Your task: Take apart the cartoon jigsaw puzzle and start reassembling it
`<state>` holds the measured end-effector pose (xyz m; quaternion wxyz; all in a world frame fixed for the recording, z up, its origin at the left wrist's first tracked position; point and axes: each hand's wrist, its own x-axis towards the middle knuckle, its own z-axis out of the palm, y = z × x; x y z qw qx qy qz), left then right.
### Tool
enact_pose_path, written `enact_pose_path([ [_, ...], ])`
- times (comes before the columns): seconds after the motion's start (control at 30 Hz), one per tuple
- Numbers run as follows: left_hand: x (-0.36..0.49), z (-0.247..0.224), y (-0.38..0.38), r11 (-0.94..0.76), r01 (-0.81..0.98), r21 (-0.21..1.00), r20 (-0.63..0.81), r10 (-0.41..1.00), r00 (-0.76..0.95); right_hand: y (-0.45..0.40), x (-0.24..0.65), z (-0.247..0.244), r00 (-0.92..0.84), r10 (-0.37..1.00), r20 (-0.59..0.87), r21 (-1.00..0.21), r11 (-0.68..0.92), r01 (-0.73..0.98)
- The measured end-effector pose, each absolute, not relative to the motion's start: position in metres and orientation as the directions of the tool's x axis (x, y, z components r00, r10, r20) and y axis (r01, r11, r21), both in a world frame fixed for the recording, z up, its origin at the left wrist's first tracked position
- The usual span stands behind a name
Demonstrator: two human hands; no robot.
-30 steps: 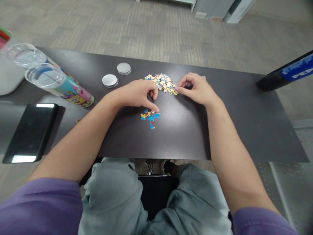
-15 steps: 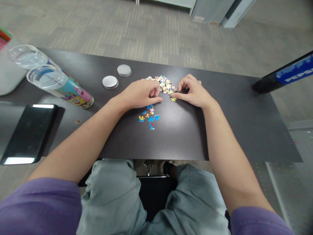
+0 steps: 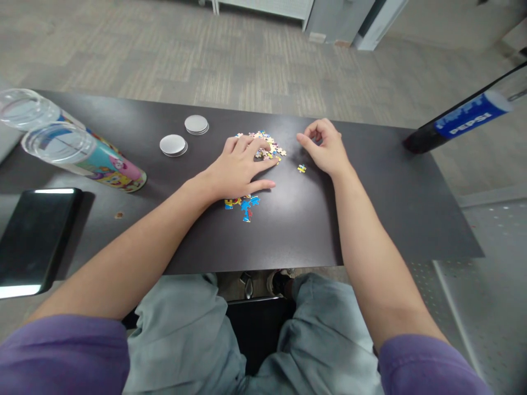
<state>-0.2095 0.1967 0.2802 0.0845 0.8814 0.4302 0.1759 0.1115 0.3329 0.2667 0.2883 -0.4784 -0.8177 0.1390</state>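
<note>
My left hand [image 3: 236, 170] is spread palm-down over a pile of small jigsaw pieces [image 3: 269, 144], its index fingertip at a yellow piece on the pile's near edge. Part of the pile is hidden under the fingers. To the right, my right hand [image 3: 327, 148] hovers with loosely curled fingers and the thumb a little apart; nothing shows in it. A single yellow and blue jigsaw piece [image 3: 302, 168] lies on the table just below its thumb. Several blue, red and yellow pieces [image 3: 246, 207] form a looser group nearer me, partly covered by my left hand.
Two stacks of white discs [image 3: 173, 145] lie left of the pile. Further left are clear-topped cartoon tubes [image 3: 111, 164] and a black glossy device [image 3: 39, 236]. A Pepsi bottle [image 3: 457, 123] stands at the right of the dark table [image 3: 395, 219].
My left hand has spread its fingers and moved onto the pile's near side. A single piece now lies apart, right of the pile, and my right hand is farther from the pile.
</note>
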Motion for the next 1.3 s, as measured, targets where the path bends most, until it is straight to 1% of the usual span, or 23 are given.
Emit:
enact_pose_path([
  [0.13, -0.210, 0.283, 0.195, -0.632, 0.707, 0.318, 0.218, 0.775, 0.594, 0.326, 0.102, 0.267, -0.401, 0.859, 0.317, -0.490, 0.511, 0.706],
  [0.27, -0.213, 0.288, 0.196, -0.553, 0.768, 0.322, 0.249, 0.832, 0.495, 0.315, 0.086, 0.267, -0.401, 0.861, 0.314, -0.454, 0.507, 0.732],
  [0.37, -0.215, 0.288, 0.196, -0.548, 0.783, 0.295, 0.225, 0.836, 0.500, 0.308, 0.080, 0.270, -0.419, 0.860, 0.290, -0.455, 0.510, 0.731],
  [0.57, -0.217, 0.282, 0.197, -0.578, 0.767, 0.278, 0.245, 0.815, 0.525, 0.303, 0.085, 0.282, -0.522, 0.827, 0.211, -0.500, 0.549, 0.669],
  [0.7, -0.219, 0.281, 0.198, -0.595, 0.754, 0.278, 0.252, 0.803, 0.540, 0.306, 0.089, 0.285, -0.530, 0.827, 0.186, -0.534, 0.539, 0.652],
  [0.83, -0.219, 0.283, 0.199, -0.624, 0.732, 0.276, 0.279, 0.780, 0.560, 0.312, 0.096, 0.286, -0.536, 0.828, 0.168, -0.601, 0.517, 0.610],
  [0.9, -0.219, 0.286, 0.200, -0.640, 0.715, 0.282, 0.290, 0.767, 0.573, 0.314, 0.101, 0.287, -0.559, 0.815, 0.153, -0.615, 0.521, 0.592],
  [1.03, -0.218, 0.291, 0.201, -0.640, 0.710, 0.294, 0.327, 0.765, 0.554, 0.314, 0.106, 0.288, -0.588, 0.795, 0.148, -0.596, 0.546, 0.589],
  [1.2, -0.219, 0.290, 0.204, -0.589, 0.743, 0.317, 0.351, 0.801, 0.485, 0.313, 0.100, 0.282, -0.484, 0.856, 0.183, -0.561, 0.495, 0.663],
  [1.3, -0.221, 0.287, 0.207, -0.604, 0.735, 0.308, 0.352, 0.790, 0.502, 0.313, 0.096, 0.279, -0.499, 0.845, 0.193, -0.527, 0.518, 0.673],
])
